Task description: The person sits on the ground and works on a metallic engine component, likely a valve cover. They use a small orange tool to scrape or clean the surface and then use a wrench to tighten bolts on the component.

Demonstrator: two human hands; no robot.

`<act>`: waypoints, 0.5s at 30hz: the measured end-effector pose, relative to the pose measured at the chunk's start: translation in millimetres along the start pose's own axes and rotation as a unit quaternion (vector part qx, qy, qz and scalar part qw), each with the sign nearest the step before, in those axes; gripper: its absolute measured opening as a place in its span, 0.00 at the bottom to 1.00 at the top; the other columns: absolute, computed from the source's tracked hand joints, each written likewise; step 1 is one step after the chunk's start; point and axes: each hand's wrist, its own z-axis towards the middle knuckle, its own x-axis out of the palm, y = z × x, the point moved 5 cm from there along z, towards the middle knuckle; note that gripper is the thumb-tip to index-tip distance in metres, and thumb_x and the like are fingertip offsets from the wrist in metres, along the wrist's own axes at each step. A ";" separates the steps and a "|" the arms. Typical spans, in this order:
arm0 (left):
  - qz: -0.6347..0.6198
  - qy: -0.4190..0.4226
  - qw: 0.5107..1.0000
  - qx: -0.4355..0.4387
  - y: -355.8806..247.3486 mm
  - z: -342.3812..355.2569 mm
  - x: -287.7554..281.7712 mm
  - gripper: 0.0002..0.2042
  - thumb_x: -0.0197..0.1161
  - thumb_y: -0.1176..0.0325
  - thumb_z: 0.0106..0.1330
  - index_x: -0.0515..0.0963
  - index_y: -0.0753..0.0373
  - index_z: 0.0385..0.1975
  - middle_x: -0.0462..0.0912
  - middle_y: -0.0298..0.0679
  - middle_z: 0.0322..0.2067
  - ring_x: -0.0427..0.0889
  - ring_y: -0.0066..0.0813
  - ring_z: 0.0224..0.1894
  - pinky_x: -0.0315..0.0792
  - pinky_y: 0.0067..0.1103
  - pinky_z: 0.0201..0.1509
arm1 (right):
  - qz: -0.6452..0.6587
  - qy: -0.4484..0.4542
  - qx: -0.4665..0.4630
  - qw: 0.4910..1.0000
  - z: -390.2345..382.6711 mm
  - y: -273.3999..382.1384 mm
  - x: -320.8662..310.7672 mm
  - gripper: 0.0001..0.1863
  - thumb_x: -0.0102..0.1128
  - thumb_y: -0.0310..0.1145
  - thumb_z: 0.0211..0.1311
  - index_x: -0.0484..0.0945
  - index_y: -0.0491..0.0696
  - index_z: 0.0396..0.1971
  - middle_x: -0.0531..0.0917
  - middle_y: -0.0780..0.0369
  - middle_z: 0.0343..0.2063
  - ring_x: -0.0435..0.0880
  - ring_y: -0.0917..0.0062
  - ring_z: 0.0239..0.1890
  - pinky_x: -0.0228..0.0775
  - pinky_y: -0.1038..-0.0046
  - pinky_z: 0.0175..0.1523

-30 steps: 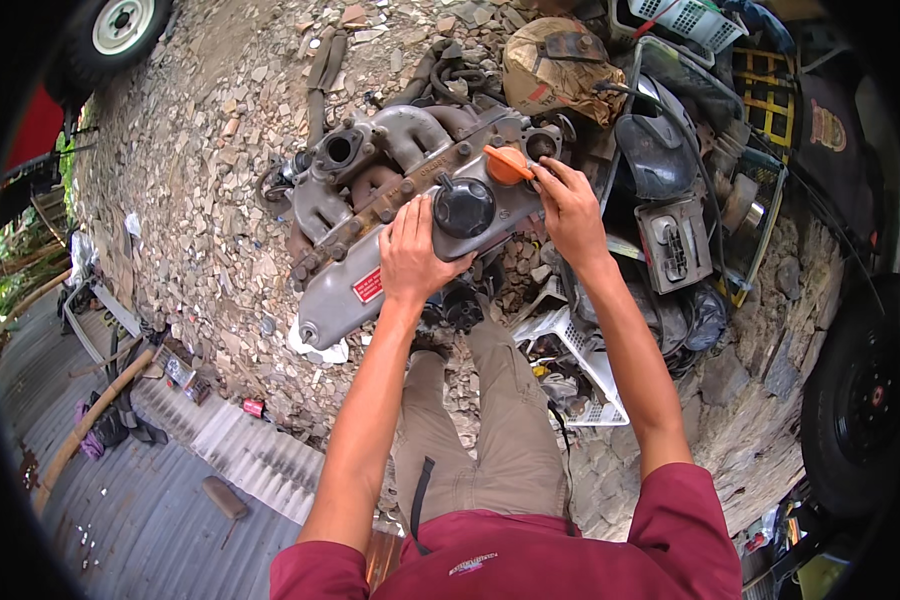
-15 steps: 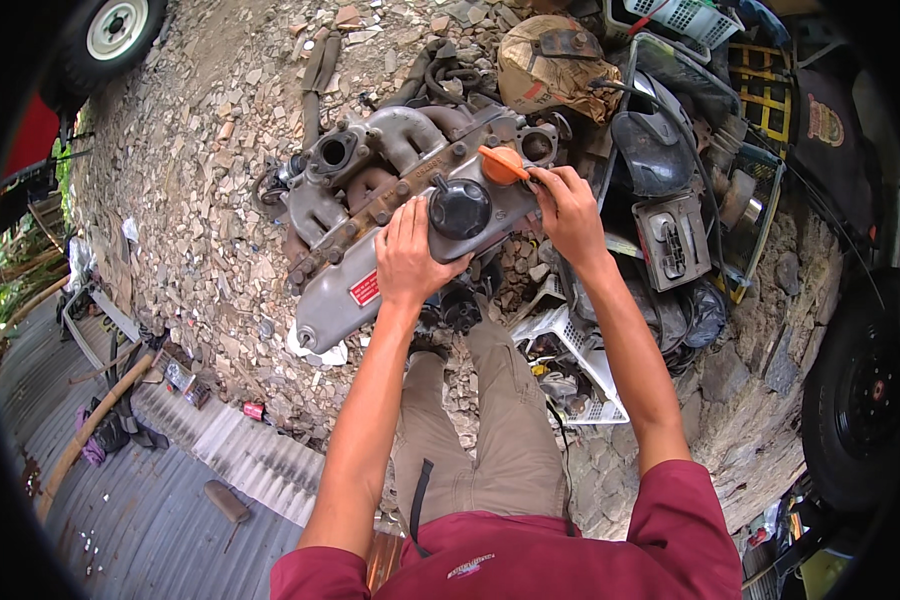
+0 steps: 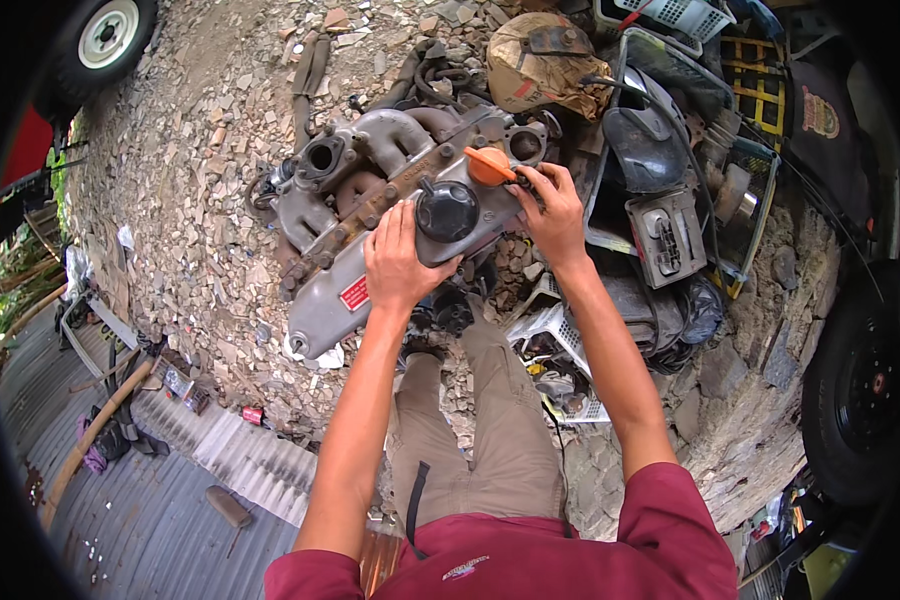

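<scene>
Atop the gray engine cover (image 3: 322, 312), the open left hand (image 3: 398, 265) rests beside the round black cap (image 3: 447, 211), while the right hand (image 3: 555, 215) touches the orange cap (image 3: 490, 167) edgewise, grip unclear, so scant contact could cause slipping.

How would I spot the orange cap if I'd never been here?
Find the grey cover mid-picture. The orange cap sits toward its upper right end, near the right hand. Its bright colour sets it apart from the round black cap.
</scene>
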 end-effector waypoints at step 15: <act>-0.022 -0.006 0.999 0.034 0.3 0.7 -1.3 0.50 0.80 0.44 0.41 0.70 0.69 0.63 0.77 0.50 0.58 0.76 0.47 0.62 0.68 0.38 0.64 | 0.015 0.043 -0.033 0.998 7.1 -5.1 -5.2 0.16 0.71 0.27 0.59 0.82 0.42 0.47 0.80 0.52 0.45 0.84 0.57 0.43 0.79 0.62 0.46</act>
